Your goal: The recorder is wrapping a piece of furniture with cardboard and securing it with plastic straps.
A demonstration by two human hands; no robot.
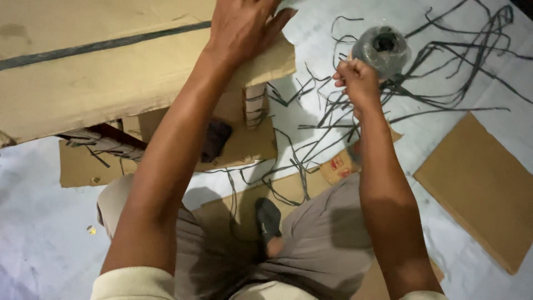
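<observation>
Left hand (pixel 241 28): it is lying flat on the big cardboard box (pixel 111 72), with the fingers spread out and released. It is pressing down, not gripping.

Right hand (pixel 358 78): its fingers are clenched tight, pinching what looks like the loose end of the tape. I cannot see the end itself.

Tape roll (pixel 382 47): the clear roll is sitting just past the right fingers, touching them, up off the floor.

Box flap (pixel 266 64): the flap is lying under the left fingers, near the box edge.

Dark strips (pixel 444 61): many thin strips are lying in a messy heap on the floor (pixel 33 222), just beyond the right fingers and below them.

Flat cardboard sheet (pixel 483 189): it is lying on the floor, well apart from both hands.

Risk, tape: I think the tape could be sticking to itself or twisting, because only a few fingers are pinching it.

Risk, roll: the roll could be slipping and dropping into the strips, and the sticky side could be picking them up.

Risk, flap: the flap could be popping up if the left fingers are lifting too soon.

Risk, legs: the strips are lying close to the person's knees (pixel 327 222) and could be getting tangled there.
</observation>
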